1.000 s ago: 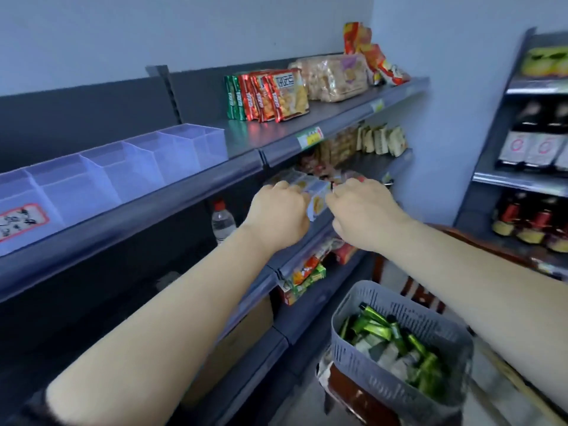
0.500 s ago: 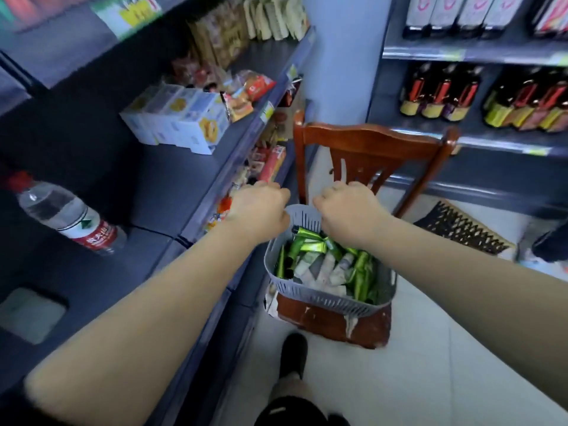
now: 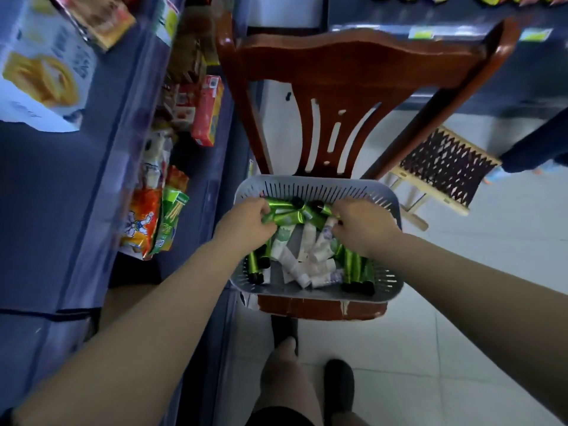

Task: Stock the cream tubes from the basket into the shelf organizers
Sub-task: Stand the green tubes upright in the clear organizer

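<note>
Shelf (image 3: 76,186): at 9 o'clock, with snack packs (image 3: 153,216).
Left hand (image 3: 246,224): fingers curled around green cream tubes (image 3: 287,212) in the basket (image 3: 319,187).
Right hand (image 3: 364,226): fingers curled on tubes at the basket's 1 o'clock side.
Basket: on the chair (image 3: 362,66) seat.

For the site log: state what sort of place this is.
Most likely a small shop aisle: dark blue metal shelving stocked with packaged snacks, price-label strips on a facing shelf, and a grey slotted plastic basket of tubes awaiting stocking.
</note>
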The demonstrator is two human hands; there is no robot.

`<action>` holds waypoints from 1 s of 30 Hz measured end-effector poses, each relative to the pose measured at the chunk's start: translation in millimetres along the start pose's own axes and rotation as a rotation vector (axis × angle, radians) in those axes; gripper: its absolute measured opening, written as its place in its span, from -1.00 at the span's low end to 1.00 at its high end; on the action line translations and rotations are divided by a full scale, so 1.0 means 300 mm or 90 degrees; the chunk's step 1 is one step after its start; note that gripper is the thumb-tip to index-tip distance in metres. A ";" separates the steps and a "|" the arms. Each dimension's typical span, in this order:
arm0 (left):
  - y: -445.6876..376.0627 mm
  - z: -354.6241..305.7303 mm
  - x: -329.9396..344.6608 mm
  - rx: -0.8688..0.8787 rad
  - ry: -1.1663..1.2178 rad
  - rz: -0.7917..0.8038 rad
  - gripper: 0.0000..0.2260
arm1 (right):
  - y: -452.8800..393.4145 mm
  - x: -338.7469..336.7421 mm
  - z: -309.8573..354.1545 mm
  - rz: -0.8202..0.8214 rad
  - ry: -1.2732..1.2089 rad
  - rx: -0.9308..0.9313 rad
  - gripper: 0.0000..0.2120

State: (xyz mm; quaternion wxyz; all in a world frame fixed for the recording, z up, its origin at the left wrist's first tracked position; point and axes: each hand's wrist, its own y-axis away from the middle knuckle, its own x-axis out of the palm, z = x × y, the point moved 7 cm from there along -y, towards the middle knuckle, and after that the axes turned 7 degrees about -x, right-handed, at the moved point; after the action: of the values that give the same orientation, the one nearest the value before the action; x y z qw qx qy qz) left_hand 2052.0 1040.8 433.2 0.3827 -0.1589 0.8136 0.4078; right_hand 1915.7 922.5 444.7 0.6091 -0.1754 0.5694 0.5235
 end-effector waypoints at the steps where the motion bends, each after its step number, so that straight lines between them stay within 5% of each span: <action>1: -0.039 0.023 0.040 -0.022 0.019 0.016 -0.78 | -0.023 0.046 -0.030 0.011 -0.035 0.026 -0.79; 7: -0.233 0.161 0.264 -0.107 0.031 0.078 -0.72 | -0.193 0.333 -0.145 0.058 -0.203 0.133 -0.78; 14: -0.434 0.279 0.433 -0.142 0.080 0.061 -0.70 | -0.403 0.566 -0.193 -0.019 -0.265 0.191 -0.68; 21: -0.563 0.343 0.549 -0.217 0.105 0.016 -0.69 | -0.502 0.655 -0.222 -0.135 -0.216 0.250 -0.55; 30: -0.573 0.357 0.575 -0.255 0.202 0.029 -0.64 | -0.536 0.605 -0.194 -0.078 0.008 0.169 -0.58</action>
State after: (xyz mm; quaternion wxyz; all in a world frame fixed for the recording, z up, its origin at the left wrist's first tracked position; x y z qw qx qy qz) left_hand 2089.8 1028.2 170.2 0.2021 -0.2752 0.7699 0.5391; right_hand 1985.0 891.9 207.1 0.6540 -0.1310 0.6258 0.4043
